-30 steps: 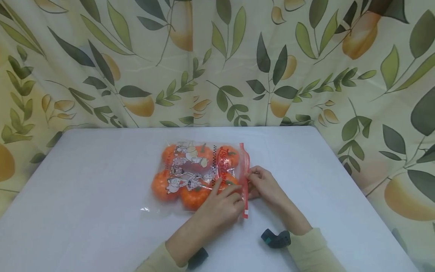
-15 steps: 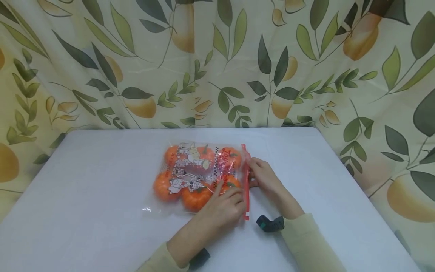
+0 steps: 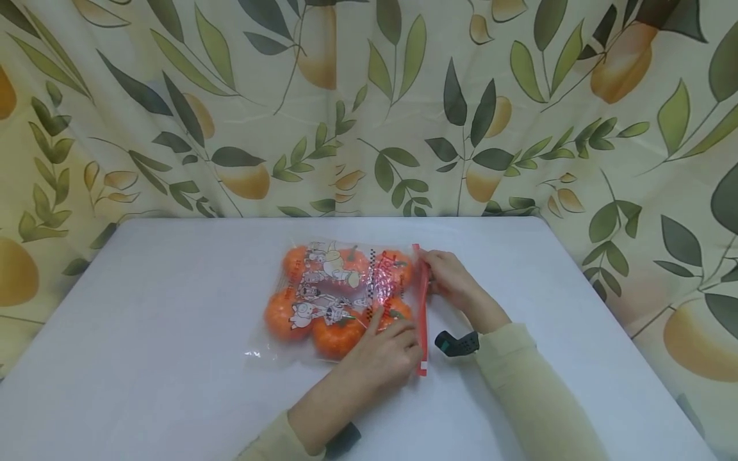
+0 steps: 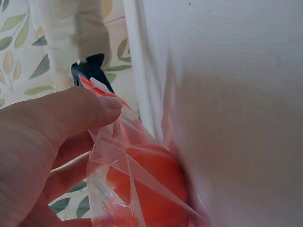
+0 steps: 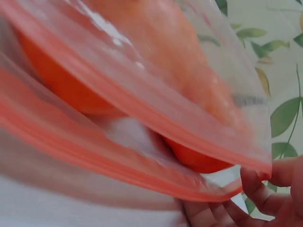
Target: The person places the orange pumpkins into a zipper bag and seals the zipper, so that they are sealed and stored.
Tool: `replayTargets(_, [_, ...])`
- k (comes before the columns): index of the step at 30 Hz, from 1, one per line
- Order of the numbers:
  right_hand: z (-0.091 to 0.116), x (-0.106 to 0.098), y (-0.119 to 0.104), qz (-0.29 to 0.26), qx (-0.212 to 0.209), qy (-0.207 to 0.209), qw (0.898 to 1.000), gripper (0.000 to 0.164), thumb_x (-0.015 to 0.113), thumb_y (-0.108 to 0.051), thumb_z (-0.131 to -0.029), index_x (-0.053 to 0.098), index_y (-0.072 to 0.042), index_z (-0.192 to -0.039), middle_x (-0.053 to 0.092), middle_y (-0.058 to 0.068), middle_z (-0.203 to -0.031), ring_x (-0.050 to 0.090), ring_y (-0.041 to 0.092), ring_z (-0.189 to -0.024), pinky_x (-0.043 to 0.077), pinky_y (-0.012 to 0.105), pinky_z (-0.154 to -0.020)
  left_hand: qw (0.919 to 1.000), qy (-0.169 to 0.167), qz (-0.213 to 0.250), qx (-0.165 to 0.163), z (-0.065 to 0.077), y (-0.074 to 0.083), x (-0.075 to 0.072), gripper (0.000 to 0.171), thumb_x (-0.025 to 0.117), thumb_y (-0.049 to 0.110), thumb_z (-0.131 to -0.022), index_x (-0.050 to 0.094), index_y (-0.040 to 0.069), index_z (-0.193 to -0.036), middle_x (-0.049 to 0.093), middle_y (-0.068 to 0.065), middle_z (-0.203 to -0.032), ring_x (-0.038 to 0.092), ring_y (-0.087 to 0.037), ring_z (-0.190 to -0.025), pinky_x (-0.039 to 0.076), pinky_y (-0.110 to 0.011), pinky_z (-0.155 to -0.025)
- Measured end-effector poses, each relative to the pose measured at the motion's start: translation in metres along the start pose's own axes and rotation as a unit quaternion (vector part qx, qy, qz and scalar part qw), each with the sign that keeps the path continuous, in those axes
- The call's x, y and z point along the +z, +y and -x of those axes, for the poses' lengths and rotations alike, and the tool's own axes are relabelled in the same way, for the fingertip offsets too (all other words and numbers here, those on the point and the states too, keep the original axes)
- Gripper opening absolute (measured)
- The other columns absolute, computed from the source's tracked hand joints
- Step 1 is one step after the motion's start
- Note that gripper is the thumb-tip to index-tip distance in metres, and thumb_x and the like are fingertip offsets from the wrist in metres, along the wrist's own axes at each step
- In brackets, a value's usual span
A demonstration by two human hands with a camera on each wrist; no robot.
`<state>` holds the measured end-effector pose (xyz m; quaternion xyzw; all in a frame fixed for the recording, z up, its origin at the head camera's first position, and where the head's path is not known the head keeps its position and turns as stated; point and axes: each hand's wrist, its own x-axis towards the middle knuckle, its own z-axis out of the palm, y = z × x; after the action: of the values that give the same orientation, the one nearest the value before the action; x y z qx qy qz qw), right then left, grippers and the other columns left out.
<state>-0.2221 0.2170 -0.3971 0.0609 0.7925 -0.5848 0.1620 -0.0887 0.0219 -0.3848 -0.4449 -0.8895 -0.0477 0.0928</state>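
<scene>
A clear printed zip bag (image 3: pixel 333 296) lies flat on the table, with several small orange pumpkins (image 3: pixel 337 336) with green stems inside. Its red zip strip (image 3: pixel 423 320) runs down the right side. My left hand (image 3: pixel 380 355) lies over the near right part of the bag; in the left wrist view its thumb (image 4: pixel 106 108) pinches the plastic by the strip's white end, fingers behind. At the strip's far end, my right hand (image 3: pixel 452 278) pinches the corner. The right wrist view shows the bag's mouth parted, its two red edges (image 5: pixel 142 120) apart, meeting at the right fingers (image 5: pixel 279 184).
The white table (image 3: pixel 173 352) extends around the bag on all sides. A leaf-and-fruit patterned cloth (image 3: pixel 369 160) hangs behind it. Dark wrist cameras (image 3: pixel 457 344) sit at both sleeves, close above the tabletop.
My right hand has slid along the red strip from about its middle to its far end. My left hand has stayed at the near right part of the bag.
</scene>
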Motion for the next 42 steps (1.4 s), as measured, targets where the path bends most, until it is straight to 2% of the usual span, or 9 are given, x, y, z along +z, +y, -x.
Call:
replayTargets(3, [-0.005, -0.003, -0.002, 0.024, -0.006, 0.002, 1.000, 0.030, 0.040, -0.025, -0.106, 0.056, 0.001, -0.103, 0.046, -0.002, -0.072, 0.044, 0.009, -0.062, 0.042, 0.022, -0.055, 1.0000, 0.007, -0.005, 0.004, 0.000, 0.000, 0.001, 0.026, 0.076, 0.030, -0.088, 0.075, 0.024, -0.114, 0.072, 0.009, -0.116, 0.054, -0.014, -0.127, 0.037, -0.061, -0.112])
replayTargets(5, [-0.007, -0.003, -0.004, 0.060, -0.020, 0.013, 0.998, 0.031, 0.042, -0.022, -0.105, 0.058, 0.004, -0.108, 0.046, -0.001, -0.073, 0.043, 0.010, -0.064, 0.040, 0.022, -0.055, 0.9999, 0.008, -0.009, 0.008, 0.000, 0.001, 0.001, 0.025, 0.075, 0.029, -0.089, 0.075, 0.025, -0.113, 0.071, 0.009, -0.115, 0.054, -0.014, -0.126, 0.037, -0.061, -0.112])
replayTargets(10, [-0.010, -0.001, -0.009, 0.134, -0.061, 0.054, 0.988, 0.031, 0.049, -0.018, -0.103, 0.062, 0.009, -0.111, 0.054, 0.007, -0.086, 0.048, 0.013, -0.073, 0.044, 0.021, -0.060, 0.9997, -0.002, -0.015, 0.017, 0.000, 0.000, -0.003, 0.027, 0.075, 0.030, -0.088, 0.075, 0.027, -0.116, 0.071, 0.010, -0.116, 0.053, -0.014, -0.126, 0.036, -0.061, -0.113])
replayTargets(17, [-0.009, 0.002, -0.014, 0.177, -0.078, 0.093, 0.977, 0.026, 0.054, -0.013, -0.101, 0.063, 0.009, -0.112, 0.064, 0.018, -0.101, 0.052, 0.016, -0.079, 0.046, 0.020, -0.063, 0.9996, -0.018, -0.004, 0.021, 0.000, 0.000, -0.007, 0.029, 0.074, 0.031, -0.089, 0.074, 0.027, -0.118, 0.071, 0.010, -0.119, 0.053, -0.014, -0.127, 0.035, -0.062, -0.114])
replayTargets(26, [-0.009, 0.001, -0.017, 0.131, -0.051, 0.101, 0.985, 0.031, 0.057, -0.016, -0.100, 0.045, 0.001, -0.124, 0.068, 0.023, -0.114, 0.063, 0.016, -0.081, 0.054, 0.019, -0.067, 0.9996, -0.023, 0.011, 0.011, 0.000, -0.002, -0.007, 0.031, 0.077, 0.032, -0.086, 0.074, 0.026, -0.117, 0.071, 0.010, -0.119, 0.052, -0.013, -0.127, 0.035, -0.061, -0.114])
replayTargets(36, [-0.013, 0.003, -0.009, 0.089, -0.066, 0.118, 0.987, 0.037, 0.054, -0.008, -0.099, 0.047, 0.006, -0.133, 0.070, 0.023, -0.104, 0.058, 0.004, -0.063, 0.053, 0.020, -0.061, 0.9990, -0.036, 0.024, 0.009, 0.000, -0.006, -0.010, 0.032, 0.076, 0.030, -0.087, 0.074, 0.026, -0.119, 0.071, 0.009, -0.119, 0.054, -0.013, -0.126, 0.037, -0.061, -0.112])
replayTargets(42, [-0.016, 0.004, -0.006, 0.096, -0.056, 0.125, 0.986, 0.043, 0.054, -0.010, -0.099, 0.047, 0.004, -0.139, 0.071, 0.024, -0.108, 0.057, 0.004, -0.062, 0.052, 0.019, -0.059, 0.9982, -0.049, 0.027, 0.020, 0.001, -0.005, -0.011, 0.030, 0.075, 0.029, -0.087, 0.074, 0.027, -0.117, 0.071, 0.011, -0.117, 0.056, -0.011, -0.121, 0.037, -0.062, -0.111])
